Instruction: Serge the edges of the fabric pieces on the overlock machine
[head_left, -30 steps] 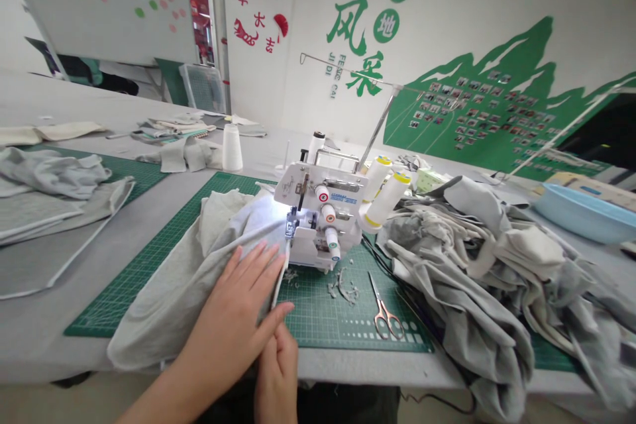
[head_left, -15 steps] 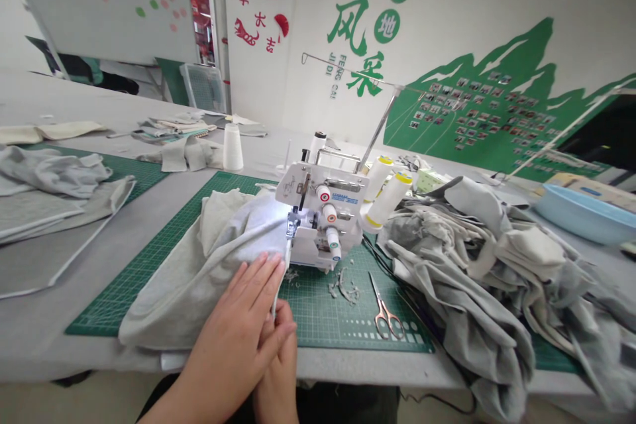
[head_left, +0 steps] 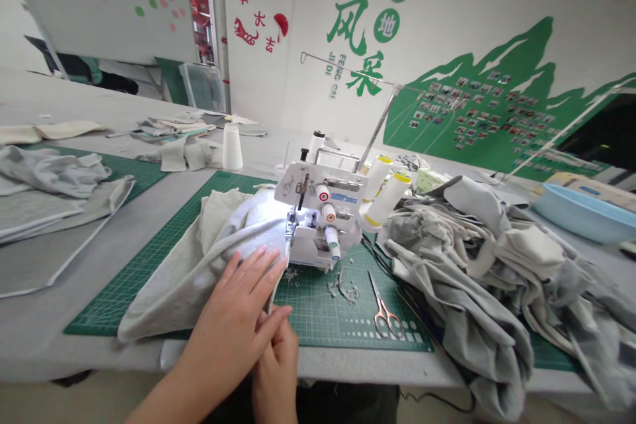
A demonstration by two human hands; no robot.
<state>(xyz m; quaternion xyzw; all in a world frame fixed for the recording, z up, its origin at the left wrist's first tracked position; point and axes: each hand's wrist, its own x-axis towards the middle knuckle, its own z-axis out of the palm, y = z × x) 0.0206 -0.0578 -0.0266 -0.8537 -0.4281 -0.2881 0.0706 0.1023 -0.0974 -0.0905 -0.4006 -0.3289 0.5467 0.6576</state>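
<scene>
A white overlock sewing machine (head_left: 325, 215) stands on a green cutting mat (head_left: 318, 308), its lamp lit over the needle. A light grey fabric piece (head_left: 199, 271) runs from the mat's left side under the presser foot. My left hand (head_left: 238, 321) lies flat on that fabric with fingers stretched toward the needle, pressing it down. My right hand (head_left: 275, 368) sits just below, at the table's edge, with fingers closed on the fabric's near edge, partly hidden by the left thumb.
Rose-gold scissors (head_left: 383, 311) and thread scraps (head_left: 342, 285) lie on the mat right of the machine. A large heap of grey garments (head_left: 497, 278) fills the right side. A white thread cone (head_left: 231, 147), folded cloth (head_left: 54, 192) and a blue basin (head_left: 581, 212) stand further off.
The fabric has been drawn toward the machine, its loose left part pulled in from the table's edge. My hands shifted slightly and stay on the cloth near the needle.
</scene>
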